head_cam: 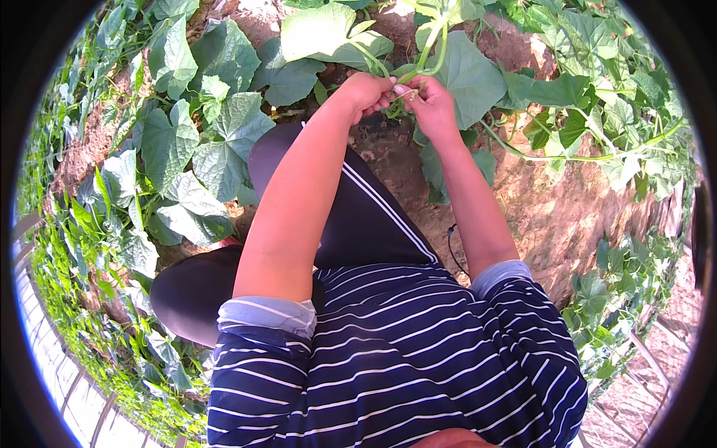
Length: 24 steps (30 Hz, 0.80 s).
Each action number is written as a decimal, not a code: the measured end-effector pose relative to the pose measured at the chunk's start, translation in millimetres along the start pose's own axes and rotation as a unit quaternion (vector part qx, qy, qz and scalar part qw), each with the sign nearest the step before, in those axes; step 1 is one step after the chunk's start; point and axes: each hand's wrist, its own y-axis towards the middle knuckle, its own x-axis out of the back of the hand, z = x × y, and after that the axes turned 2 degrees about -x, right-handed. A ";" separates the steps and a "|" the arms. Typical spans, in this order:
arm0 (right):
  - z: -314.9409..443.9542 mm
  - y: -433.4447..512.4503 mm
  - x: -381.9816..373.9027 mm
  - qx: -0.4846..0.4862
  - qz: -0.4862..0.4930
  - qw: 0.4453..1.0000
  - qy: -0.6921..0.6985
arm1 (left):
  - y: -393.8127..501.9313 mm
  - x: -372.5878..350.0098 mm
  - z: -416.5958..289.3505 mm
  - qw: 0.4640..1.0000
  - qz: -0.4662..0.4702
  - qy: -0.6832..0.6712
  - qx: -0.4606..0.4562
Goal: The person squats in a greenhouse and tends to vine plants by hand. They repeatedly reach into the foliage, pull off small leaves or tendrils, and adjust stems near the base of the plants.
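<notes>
My left hand [368,96] and my right hand [431,105] meet at the top centre of the view, fingertips almost touching. Between them runs the green stem of a leafy vine [430,46], which looks like a cucumber or melon plant. The left thumb and fingers pinch the stem low down. Thin curly shoots show at the right fingertips, where thumb and forefinger are closed on the vine too. A broad leaf [468,78] spreads behind the right hand, and a sunlit leaf [316,31] lies beyond the left. The exact grip point is partly hidden by the fingers.
Bare brown soil [538,224] stretches to the right. Large-leaved plants [224,145] crowd the left, close to my bent knee [274,151]. A long vine runner [594,158] trails across the right side. A thin dark cord [452,246] hangs by my right forearm.
</notes>
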 end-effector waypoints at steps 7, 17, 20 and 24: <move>-2.0 5.6 -2.0 0.006 -0.036 0.990 0.135 | 0.2 -5.5 9.7 0.991 -0.038 0.002 -0.128; -3.3 5.6 9.2 -0.041 0.039 0.997 0.050 | 2.5 0.3 18.6 0.973 -0.096 0.130 -0.164; -22.7 4.9 5.8 0.092 0.035 0.979 -0.178 | -5.4 -9.1 11.4 0.902 -0.199 0.327 -0.200; -3.4 4.0 -4.3 0.133 0.020 0.932 -0.336 | -25.0 -20.0 -3.8 0.864 -0.245 0.412 -0.157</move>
